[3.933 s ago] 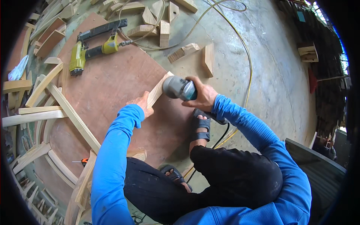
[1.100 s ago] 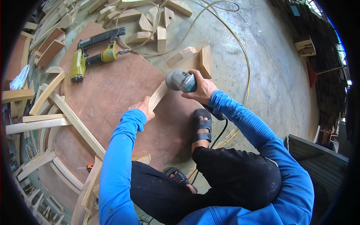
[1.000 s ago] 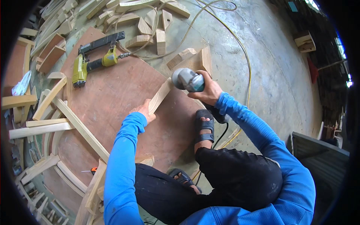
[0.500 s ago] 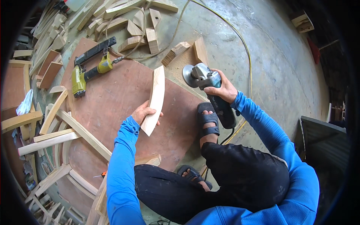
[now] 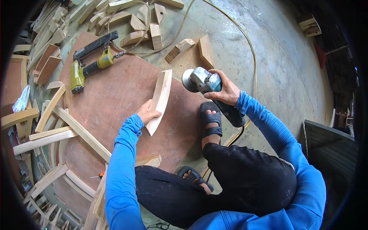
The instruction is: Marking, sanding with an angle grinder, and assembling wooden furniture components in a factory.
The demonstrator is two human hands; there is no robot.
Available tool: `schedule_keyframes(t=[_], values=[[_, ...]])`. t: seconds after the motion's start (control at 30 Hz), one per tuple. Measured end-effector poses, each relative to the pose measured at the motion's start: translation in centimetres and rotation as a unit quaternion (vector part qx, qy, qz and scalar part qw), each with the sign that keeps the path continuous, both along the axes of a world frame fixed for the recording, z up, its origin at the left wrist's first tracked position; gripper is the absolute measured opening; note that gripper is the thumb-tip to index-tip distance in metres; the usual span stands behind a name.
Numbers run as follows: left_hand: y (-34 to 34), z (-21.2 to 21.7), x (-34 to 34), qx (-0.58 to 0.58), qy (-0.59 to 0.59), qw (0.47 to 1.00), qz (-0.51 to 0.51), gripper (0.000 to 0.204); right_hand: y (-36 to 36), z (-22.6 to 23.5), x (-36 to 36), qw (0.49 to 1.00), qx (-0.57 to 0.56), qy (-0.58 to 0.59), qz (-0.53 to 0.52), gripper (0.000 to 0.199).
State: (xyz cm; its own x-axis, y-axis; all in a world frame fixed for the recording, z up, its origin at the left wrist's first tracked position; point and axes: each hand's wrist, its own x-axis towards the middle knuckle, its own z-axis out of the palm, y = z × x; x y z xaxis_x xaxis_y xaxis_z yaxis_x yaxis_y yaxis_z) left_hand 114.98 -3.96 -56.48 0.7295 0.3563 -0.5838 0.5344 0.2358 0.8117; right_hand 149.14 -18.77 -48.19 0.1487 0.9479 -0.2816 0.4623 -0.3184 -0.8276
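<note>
My left hand (image 5: 148,112) grips the lower part of a curved wooden piece (image 5: 160,98), thumb across its face, and holds it tilted above a reddish-brown board. In my right hand (image 5: 227,89) is an angle grinder (image 5: 209,83), gripped around its body just behind the metal head. Its disc (image 5: 189,81) faces left toward the wooden piece, with a gap between the two. The grinder's dark rear end hangs down beside my sandalled foot. Whether the disc is spinning cannot be made out.
A yellow-green nail gun (image 5: 87,69) lies on the plywood board (image 5: 119,99), joined to a hose (image 5: 253,50) looping over the concrete. Wood offcuts (image 5: 156,36) lie ahead, two blocks rest near sawdust, and curved wooden frames (image 5: 82,134) stand at my left. A metal sheet (image 5: 326,145) is at right.
The wooden piece has turned slightly in my left hand, showing more of its left edge. The grinder has shifted a little left and its disc has tilted. My view has moved slightly.
</note>
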Motion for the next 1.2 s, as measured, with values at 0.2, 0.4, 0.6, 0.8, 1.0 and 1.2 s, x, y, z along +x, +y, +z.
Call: schedule_keyframes(t=[0.2, 0.4, 0.6, 0.8, 1.0, 1.2], values=[[-1.2, 2.0, 1.6, 0.203, 0.118, 0.971, -0.049, 0.068, 0.4, 0.7, -1.0, 0.999, 0.000, -0.047, 0.027, 0.092], [-1.6, 3.7, 3.0, 0.277, 0.348, 0.879, -0.172, 0.074, 1.4, 0.4, -3.5, 0.994, -0.041, -0.067, 0.075, 0.090], [-1.2, 4.6, 3.3, 0.254, 0.352, 0.883, -0.176, 0.074, 2.3, 0.6, -5.6, 0.987, -0.042, -0.059, 0.143, 0.089], [-0.9, 4.6, 3.4, 0.247, 0.351, 0.882, -0.193, 0.071, 3.1, 0.0, -4.8, 0.989, -0.083, -0.047, 0.118, 0.088], [-1.0, 3.7, 2.9, 0.268, 0.338, 0.886, -0.171, 0.058, 2.9, -0.1, -4.4, 0.988, -0.086, -0.057, 0.118, 0.087], [-0.7, 4.1, 3.1, 0.264, 0.336, 0.887, -0.174, 0.056, 2.8, 0.2, -3.3, 0.989, -0.088, -0.060, 0.103, 0.087]])
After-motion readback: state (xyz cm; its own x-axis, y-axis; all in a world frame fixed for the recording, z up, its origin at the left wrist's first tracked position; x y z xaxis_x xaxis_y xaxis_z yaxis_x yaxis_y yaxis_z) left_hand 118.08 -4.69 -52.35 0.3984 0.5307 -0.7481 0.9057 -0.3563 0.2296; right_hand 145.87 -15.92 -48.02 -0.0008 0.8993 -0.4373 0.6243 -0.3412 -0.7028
